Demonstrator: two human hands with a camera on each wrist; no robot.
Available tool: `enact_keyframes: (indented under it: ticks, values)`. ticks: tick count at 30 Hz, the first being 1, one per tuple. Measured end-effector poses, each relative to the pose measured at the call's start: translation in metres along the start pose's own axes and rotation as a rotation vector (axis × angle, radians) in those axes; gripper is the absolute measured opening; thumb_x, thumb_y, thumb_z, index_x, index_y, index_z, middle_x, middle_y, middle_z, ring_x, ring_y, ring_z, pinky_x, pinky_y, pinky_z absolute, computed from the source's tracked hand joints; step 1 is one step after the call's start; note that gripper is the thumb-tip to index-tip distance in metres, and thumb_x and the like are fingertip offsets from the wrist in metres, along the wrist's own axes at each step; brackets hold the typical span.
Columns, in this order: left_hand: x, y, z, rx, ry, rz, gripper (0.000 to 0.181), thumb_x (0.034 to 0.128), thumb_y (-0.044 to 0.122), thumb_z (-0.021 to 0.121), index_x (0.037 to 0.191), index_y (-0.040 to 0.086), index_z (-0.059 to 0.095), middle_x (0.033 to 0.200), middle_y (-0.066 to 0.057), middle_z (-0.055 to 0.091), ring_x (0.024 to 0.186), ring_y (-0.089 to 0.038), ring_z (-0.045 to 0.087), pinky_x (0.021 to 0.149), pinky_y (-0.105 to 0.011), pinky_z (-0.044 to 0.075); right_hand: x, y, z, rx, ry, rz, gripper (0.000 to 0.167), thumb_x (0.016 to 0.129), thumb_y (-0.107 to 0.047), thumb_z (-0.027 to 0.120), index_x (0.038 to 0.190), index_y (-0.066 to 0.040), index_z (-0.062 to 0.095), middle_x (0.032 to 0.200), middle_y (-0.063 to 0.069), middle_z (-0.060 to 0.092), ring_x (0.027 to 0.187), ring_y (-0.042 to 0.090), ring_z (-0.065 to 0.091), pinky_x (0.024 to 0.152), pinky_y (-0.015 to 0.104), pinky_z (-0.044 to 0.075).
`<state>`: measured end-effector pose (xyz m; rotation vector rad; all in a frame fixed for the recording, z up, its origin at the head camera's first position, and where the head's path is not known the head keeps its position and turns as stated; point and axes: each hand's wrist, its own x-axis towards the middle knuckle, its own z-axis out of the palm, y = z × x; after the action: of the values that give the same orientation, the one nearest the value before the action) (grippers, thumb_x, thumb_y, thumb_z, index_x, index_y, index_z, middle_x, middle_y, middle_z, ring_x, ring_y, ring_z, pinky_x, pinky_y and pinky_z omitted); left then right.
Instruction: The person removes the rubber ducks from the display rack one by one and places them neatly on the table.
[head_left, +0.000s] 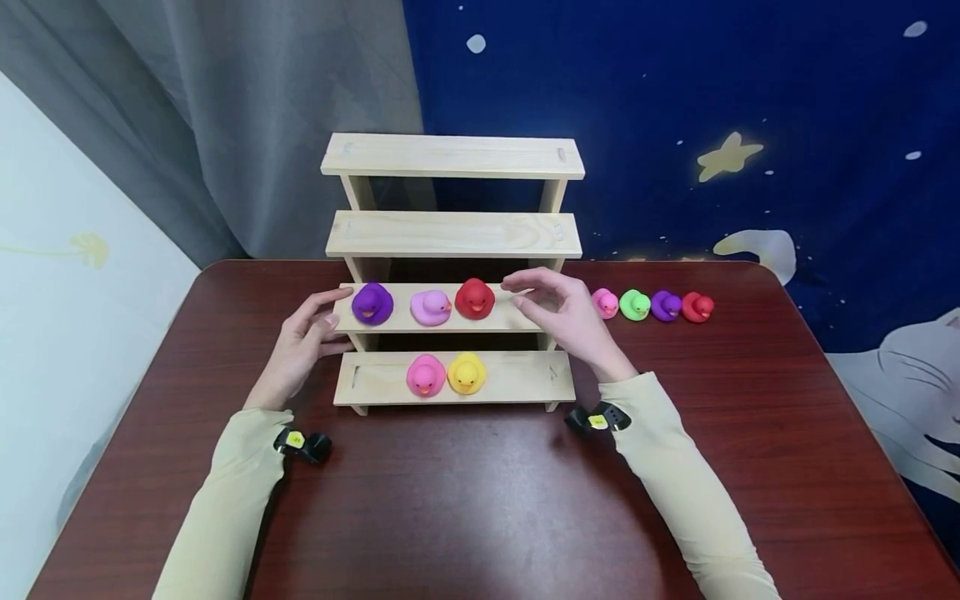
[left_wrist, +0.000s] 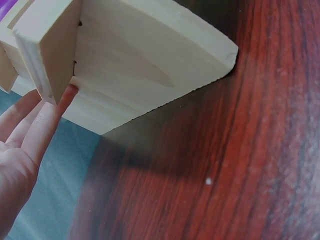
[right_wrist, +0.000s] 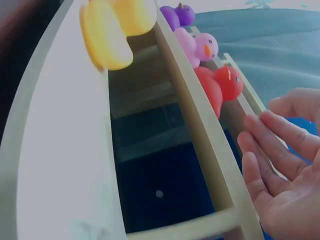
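A four-tier wooden display stand (head_left: 453,235) stands on the table. My left hand (head_left: 300,343) rests at the left end of its second tier from the bottom, extended fingertips (left_wrist: 47,122) touching the board's end. On that tier sit a purple duck (head_left: 372,304), a light purple duck (head_left: 431,307) and a red duck (head_left: 475,299). My right hand (head_left: 567,321) hovers at the tier's right end, right of the red duck, with relaxed fingers and nothing held. Below, on the lowest tier, a pink duck (head_left: 426,376) and a yellow duck (head_left: 467,373) sit side by side.
Right of the stand, several more ducks line the table's back: pink (head_left: 605,303), green (head_left: 634,305), purple (head_left: 666,306) and red (head_left: 697,307). A grey curtain (head_left: 277,108) and a dark blue starry cloth (head_left: 645,108) hang behind the table (head_left: 465,500).
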<state>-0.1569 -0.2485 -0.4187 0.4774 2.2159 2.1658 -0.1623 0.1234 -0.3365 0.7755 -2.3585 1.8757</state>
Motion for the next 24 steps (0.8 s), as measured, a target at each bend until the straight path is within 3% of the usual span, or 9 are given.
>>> enact_keyframes:
  ticks: [4, 9, 24]
  values:
    - [0.0, 0.0, -0.001, 0.001, -0.007, 0.005, 0.037, 0.1037, 0.014, 0.045, 0.14, 0.008, 0.047, 0.133, -0.006, 0.053, 0.098, -0.016, 0.066, 0.076, -0.033, 0.056, 0.008, 0.016, 0.006, -0.011, -0.007, 0.017, 0.025, 0.09, 0.0, 0.065, 0.115, 0.003, 0.066, 0.113, 0.014, 0.067, 0.1, 0.027, 0.062, 0.087, 0.035, 0.048]
    - [0.001, -0.001, -0.001, -0.005, -0.006, 0.008, 0.037, 0.1038, 0.014, 0.044, 0.14, 0.008, 0.048, 0.137, -0.006, 0.05, 0.1, -0.016, 0.066, 0.076, -0.033, 0.055, 0.014, 0.018, 0.014, -0.03, -0.023, 0.014, 0.027, 0.089, -0.007, 0.068, 0.116, -0.003, 0.067, 0.111, 0.008, 0.067, 0.097, 0.021, 0.063, 0.087, 0.035, 0.05]
    - [0.0, -0.002, 0.0, -0.003, 0.001, 0.01, 0.037, 0.1038, 0.014, 0.045, 0.14, 0.008, 0.048, 0.135, -0.005, 0.052, 0.097, -0.015, 0.067, 0.075, -0.031, 0.056, 0.021, 0.02, 0.03, -0.044, 0.01, 0.056, 0.03, 0.085, -0.006, 0.074, 0.114, -0.002, 0.068, 0.105, 0.008, 0.067, 0.093, 0.02, 0.06, 0.083, 0.033, 0.049]
